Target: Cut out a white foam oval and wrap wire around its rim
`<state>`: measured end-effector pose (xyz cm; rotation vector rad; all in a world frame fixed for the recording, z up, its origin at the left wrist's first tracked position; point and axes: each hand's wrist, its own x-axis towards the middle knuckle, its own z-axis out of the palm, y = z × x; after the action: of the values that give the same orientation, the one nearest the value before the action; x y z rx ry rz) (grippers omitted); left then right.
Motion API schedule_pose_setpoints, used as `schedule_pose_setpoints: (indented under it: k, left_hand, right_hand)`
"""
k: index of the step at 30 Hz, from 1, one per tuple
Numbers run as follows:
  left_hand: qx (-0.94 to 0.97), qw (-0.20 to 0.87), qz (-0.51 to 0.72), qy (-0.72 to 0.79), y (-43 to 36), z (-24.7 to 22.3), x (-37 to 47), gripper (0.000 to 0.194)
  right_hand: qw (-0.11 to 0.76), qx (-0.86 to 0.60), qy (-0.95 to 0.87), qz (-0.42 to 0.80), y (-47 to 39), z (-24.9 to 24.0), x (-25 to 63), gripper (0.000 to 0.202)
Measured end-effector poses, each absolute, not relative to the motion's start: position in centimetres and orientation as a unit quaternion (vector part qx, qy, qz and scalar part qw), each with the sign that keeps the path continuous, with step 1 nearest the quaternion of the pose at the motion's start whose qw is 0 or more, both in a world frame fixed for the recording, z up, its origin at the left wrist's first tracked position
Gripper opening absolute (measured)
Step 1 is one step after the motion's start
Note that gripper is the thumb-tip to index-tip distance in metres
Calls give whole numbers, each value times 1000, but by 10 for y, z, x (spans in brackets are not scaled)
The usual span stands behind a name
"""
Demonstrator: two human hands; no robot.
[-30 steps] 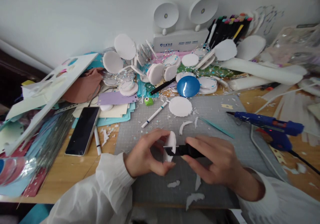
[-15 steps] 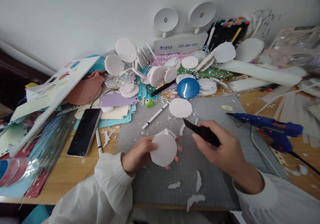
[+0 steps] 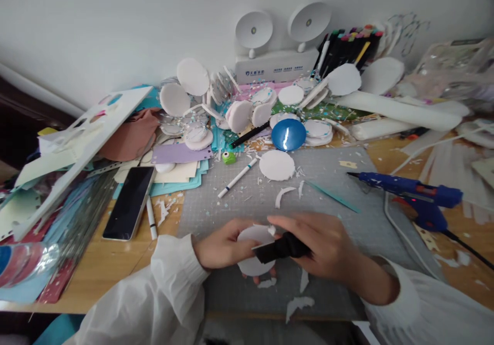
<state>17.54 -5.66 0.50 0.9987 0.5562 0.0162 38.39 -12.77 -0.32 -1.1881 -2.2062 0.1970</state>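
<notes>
leftmost, a phone [image 3: 129, 202] lies on the wooden counter [image 3: 88, 268], with a capped marker [image 3: 237, 178] farther right on a grey cutting mat [image 3: 332, 293]. the left hand [image 3: 224, 244] grasps a white disc [image 3: 254, 267] above the mat's near half, thumb across its face and other fingers beneath. at its upper edge sits a small ragged scrap [image 3: 272, 230], so the rim there looks unfinished, while the rest of the visible outline seems fairly smooth. beyond, a second disc [image 3: 277, 165] lies flat, its rim slightly uneven; whether it needs more cutting cannot be told. a curved offcut [image 3: 284, 196] and others nearby suggest a good deal has been pared away. the right hand [image 3: 332, 244] has its fingers closed round a black cutter [image 3: 285, 247], forefinger reaching to the scrap. farther right rests a blue glue gun [image 3: 412, 188].
</notes>
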Motion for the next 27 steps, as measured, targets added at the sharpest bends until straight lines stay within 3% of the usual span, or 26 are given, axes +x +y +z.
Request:
schedule_pose_setpoints:
  k: [4,12,15,27]
  left_hand:
    - [473,844,4,252,-57,5,175,37]
    - [435,861,27,262,-53,10,170,45]
    - [465,833,57,294,-53,9,169,40]
    - [600,709,179,323,-54,2,174,42]
  right_hand:
    - [336,-458,-821,61,-129,-7,382,10]
    - [338,-612,-714,-23,-122,-12,396,9]
    - [320,-635,-703,-28,-120,-12,397,11]
    - [333,-461,-823,20,-124,0,389,17]
